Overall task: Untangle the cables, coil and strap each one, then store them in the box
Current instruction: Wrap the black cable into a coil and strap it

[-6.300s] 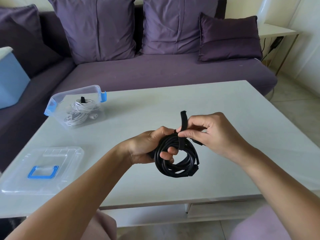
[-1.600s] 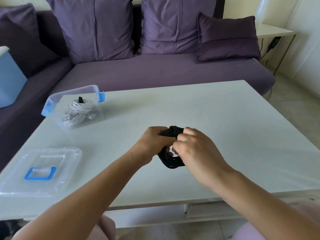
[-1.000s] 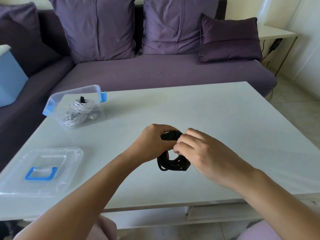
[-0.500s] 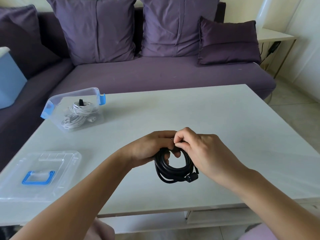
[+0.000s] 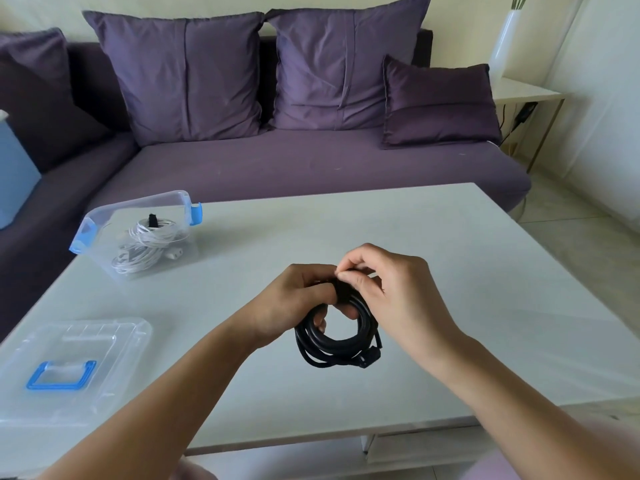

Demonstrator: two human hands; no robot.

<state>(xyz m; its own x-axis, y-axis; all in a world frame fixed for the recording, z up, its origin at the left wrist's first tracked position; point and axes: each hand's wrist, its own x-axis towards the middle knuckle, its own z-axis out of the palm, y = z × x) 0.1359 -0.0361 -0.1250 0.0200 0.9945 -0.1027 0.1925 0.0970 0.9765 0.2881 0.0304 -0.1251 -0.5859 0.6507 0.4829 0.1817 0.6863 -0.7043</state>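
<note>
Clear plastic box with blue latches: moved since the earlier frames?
No. The clear plastic box sits at the same far-left corner of the white table; only the camera shifted.

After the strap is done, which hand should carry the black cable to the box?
Left, probably. The left hand grips the black cable, and the box stands on that side of the table; the right hand only pinches the strap on top.

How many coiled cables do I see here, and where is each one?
2. The left hand and right hand hold a black cable above the table. A white cable lies in the clear box; another may hide there.
</note>
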